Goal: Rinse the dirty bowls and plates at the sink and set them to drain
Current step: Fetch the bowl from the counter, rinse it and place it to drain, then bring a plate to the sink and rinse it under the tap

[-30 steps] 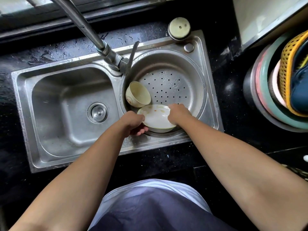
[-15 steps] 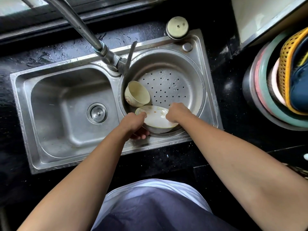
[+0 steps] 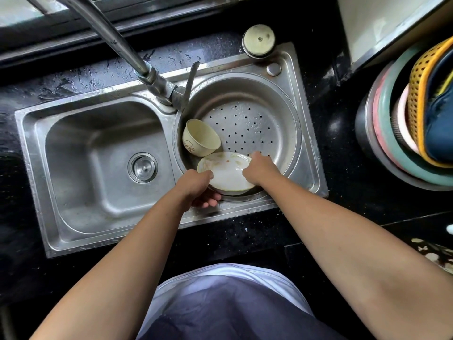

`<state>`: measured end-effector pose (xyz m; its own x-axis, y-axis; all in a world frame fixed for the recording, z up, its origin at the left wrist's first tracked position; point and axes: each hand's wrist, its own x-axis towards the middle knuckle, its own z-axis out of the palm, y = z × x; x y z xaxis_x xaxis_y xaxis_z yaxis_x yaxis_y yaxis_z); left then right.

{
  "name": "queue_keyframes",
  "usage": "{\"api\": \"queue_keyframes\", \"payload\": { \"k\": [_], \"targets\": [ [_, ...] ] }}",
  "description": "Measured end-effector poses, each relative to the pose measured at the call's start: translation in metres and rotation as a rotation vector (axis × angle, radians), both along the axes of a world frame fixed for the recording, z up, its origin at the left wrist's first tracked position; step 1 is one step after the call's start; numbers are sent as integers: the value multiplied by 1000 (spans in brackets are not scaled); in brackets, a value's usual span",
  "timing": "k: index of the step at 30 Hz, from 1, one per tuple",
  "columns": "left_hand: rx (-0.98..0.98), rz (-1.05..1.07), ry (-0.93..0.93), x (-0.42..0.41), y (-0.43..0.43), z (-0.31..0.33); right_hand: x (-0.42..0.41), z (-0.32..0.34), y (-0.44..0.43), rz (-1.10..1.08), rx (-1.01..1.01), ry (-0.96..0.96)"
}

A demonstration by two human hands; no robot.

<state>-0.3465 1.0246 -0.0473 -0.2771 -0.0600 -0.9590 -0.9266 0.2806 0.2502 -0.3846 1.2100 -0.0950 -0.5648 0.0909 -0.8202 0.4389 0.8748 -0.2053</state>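
A dirty white plate (image 3: 226, 171) with food smears lies tilted at the near side of the round perforated drain basin (image 3: 282, 133). My left hand (image 3: 199, 188) grips the plate's left rim, fingers curled under it. My right hand (image 3: 259, 169) holds its right rim from above. A cream bowl (image 3: 201, 141) with a small cartoon print lies on its side against the basin's left wall, just beyond the plate.
The rectangular left sink (image 3: 98, 165) with its drain plug (image 3: 142, 167) is beside the basin. The faucet (image 3: 137, 62) slants over from the upper left, no water running. Stacked plastic basins and a yellow basket (image 3: 416, 114) stand on the black counter at right.
The plate has tipped up a little more toward me and both hands have shifted slightly along its rim. The bowl has not moved.
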Motion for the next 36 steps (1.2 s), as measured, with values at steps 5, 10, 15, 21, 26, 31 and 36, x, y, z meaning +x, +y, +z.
{"api": "queue_keyframes", "payload": {
  "k": [5, 10, 15, 21, 26, 31, 36],
  "targets": [
    [-73, -12, 135, 6, -8, 9, 0, 6, -1, -22, 9, 23],
    [-93, 19, 260, 17, -19, 27, 1, 12, -3, -77, 16, 46],
    [-85, -19, 357, 32, -39, 36, 11, 20, -10, -168, 61, 76],
    [4, -155, 408, 65, -70, 42, 53, 55, -25, -250, 130, 403],
    [157, -425, 282, 110, -78, 46, 142, 97, -37, -654, -13, 726],
    [246, -809, 95, 180, -60, 45, 314, 103, -49, -1034, -39, 460],
    [203, -1086, -12, 257, -25, 30, 510, 93, -71, -1390, -71, 144]
  ]
}}
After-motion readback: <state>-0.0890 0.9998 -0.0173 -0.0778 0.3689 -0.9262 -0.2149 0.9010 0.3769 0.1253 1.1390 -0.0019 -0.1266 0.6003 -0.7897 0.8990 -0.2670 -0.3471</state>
